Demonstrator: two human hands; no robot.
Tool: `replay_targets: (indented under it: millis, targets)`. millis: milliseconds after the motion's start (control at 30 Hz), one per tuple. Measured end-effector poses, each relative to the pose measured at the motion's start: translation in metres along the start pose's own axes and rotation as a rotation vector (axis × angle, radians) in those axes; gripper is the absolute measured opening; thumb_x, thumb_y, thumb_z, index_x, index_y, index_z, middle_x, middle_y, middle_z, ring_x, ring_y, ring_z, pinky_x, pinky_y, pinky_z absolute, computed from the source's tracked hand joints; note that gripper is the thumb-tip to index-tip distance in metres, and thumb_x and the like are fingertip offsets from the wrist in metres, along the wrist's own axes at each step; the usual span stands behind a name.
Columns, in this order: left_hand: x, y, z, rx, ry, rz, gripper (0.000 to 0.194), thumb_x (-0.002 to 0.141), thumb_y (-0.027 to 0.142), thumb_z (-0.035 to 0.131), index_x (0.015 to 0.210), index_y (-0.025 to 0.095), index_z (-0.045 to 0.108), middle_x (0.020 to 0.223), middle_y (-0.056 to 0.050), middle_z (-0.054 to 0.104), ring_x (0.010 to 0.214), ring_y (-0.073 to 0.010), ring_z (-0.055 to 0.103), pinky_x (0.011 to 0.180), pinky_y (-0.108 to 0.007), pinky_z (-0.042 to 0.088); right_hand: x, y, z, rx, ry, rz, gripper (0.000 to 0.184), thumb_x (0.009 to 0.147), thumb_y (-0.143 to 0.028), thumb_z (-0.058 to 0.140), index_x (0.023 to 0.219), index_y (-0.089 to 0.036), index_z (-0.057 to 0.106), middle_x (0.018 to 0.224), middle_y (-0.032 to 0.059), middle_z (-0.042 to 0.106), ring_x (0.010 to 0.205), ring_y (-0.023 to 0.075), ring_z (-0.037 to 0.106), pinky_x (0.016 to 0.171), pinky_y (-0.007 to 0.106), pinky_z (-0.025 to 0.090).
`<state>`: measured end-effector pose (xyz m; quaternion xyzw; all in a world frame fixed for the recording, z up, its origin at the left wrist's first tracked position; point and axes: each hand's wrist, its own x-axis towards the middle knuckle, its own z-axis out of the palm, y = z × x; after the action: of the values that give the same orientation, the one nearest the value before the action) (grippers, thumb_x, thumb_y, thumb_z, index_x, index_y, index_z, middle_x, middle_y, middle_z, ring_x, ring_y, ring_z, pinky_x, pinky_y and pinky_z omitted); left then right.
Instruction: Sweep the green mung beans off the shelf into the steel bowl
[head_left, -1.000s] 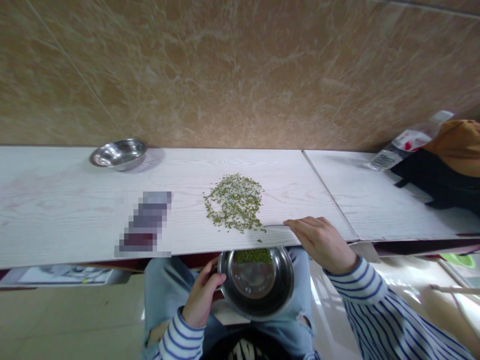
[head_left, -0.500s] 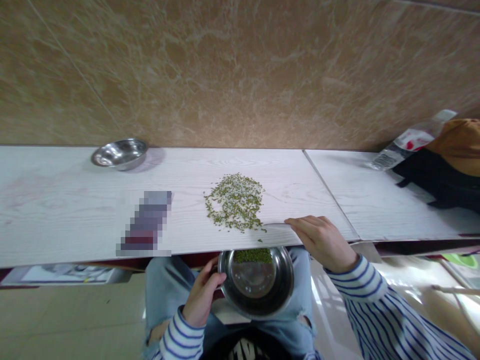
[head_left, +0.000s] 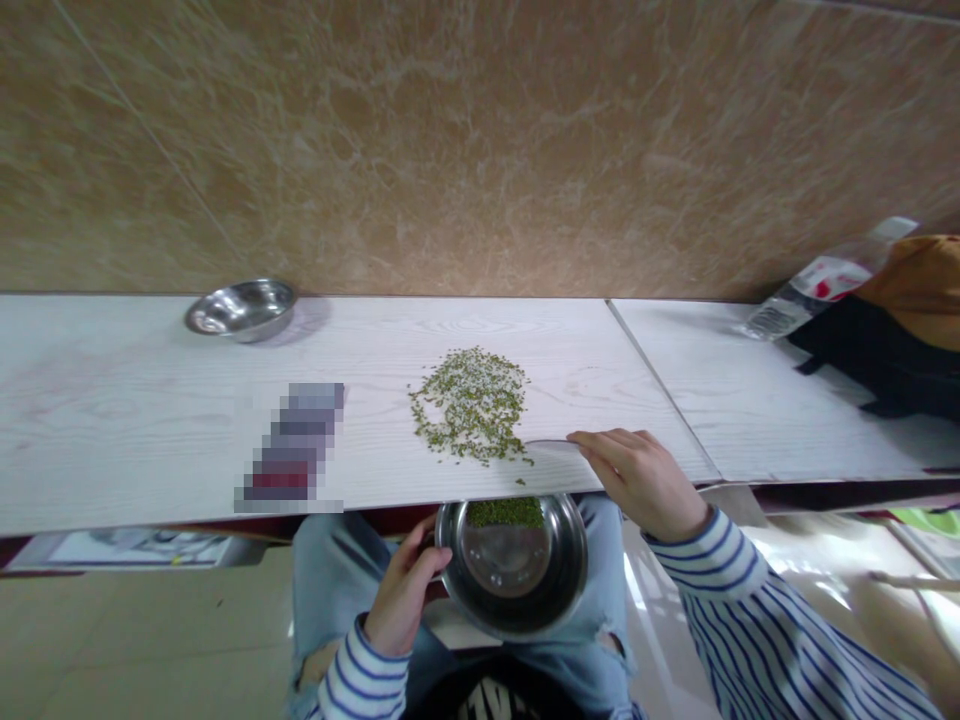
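Observation:
At the table's front edge, my left hand (head_left: 405, 592) grips the left rim of a steel bowl (head_left: 566, 585), thumb over the edge. The bowl is tilted above my lap, and small green bits (head_left: 506, 512) lie at its far side. My right hand (head_left: 643, 482) pinches a thin metal utensil (head_left: 551, 442) low over the tabletop. Its far end meets the right edge of a loose, roughly round patch of green bits (head_left: 472, 405) spread on the table. The shape of that end is too small to tell.
A smaller steel bowl (head_left: 241, 310) stands by the wall at the left. Nearer me lies a pixelated dark object (head_left: 296, 440). At the far right, a clear plastic bottle (head_left: 814, 290) leans on a black and brown cloth item (head_left: 889, 345). A seam (head_left: 660, 385) crosses the white table (head_left: 150, 440).
My right hand and the utensil have shifted very slightly, with the utensil's middle a little higher. The bowl, my left hand and the green patch look the same.

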<state>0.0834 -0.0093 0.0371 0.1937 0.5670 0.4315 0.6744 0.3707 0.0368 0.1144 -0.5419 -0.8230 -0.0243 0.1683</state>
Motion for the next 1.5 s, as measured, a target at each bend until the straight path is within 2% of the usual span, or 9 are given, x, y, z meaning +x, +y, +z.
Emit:
replay_targets:
  millis: [200,433,667,1100,1500]
  targets:
    - [0.004,-0.004,-0.002,0.003,0.002,0.013,0.045,0.060,0.025,0.072,0.103,0.016,0.069,0.077,-0.002,0.074,0.068,-0.0179,0.062,0.054,-0.026,0.047,-0.006,-0.001,-0.001,0.003,-0.013,0.014,0.025,0.099,-0.018,0.046,0.116,-0.018,0.064,0.098,0.0063,0.076,0.086,0.0190,0.070,0.076,0.032,0.047]
    - [0.004,-0.003,-0.004,0.022,0.006,0.010,0.046,0.059,0.026,0.073,0.104,0.016,0.070,0.075,-0.002,0.073,0.065,-0.0168,0.060,0.052,-0.025,0.046,0.002,-0.002,0.005,-0.029,-0.024,0.029,0.027,0.099,-0.019,0.044,0.115,-0.019,0.066,0.098,0.0068,0.076,0.085,0.0192,0.070,0.073,0.032,0.048]
    - [-0.001,0.002,-0.001,0.028,0.009,-0.003,0.044,0.060,0.026,0.072,0.102,0.018,0.069,0.071,0.000,0.071,0.065,-0.0169,0.061,0.053,-0.025,0.047,0.006,-0.002,0.004,-0.012,-0.039,-0.001,0.029,0.099,-0.018,0.042,0.113,-0.020,0.067,0.100,0.0075,0.076,0.088,0.0189,0.070,0.074,0.032,0.048]
    - [0.003,-0.002,-0.003,0.038,0.009,0.017,0.046,0.060,0.027,0.072,0.104,0.017,0.071,0.077,-0.002,0.072,0.069,-0.0187,0.062,0.057,-0.027,0.047,0.011,-0.001,0.004,0.001,-0.061,-0.026,0.026,0.099,-0.017,0.045,0.111,-0.020,0.067,0.101,0.0070,0.076,0.091,0.0196,0.070,0.076,0.032,0.047]
    - [0.003,-0.004,-0.001,0.044,-0.024,0.008,0.051,0.060,0.029,0.073,0.109,0.016,0.069,0.080,-0.004,0.074,0.073,-0.0213,0.064,0.057,-0.028,0.048,-0.006,0.001,-0.006,0.061,-0.057,-0.030,0.027,0.100,-0.020,0.042,0.110,-0.021,0.067,0.100,0.0058,0.076,0.090,0.0178,0.070,0.076,0.033,0.048]
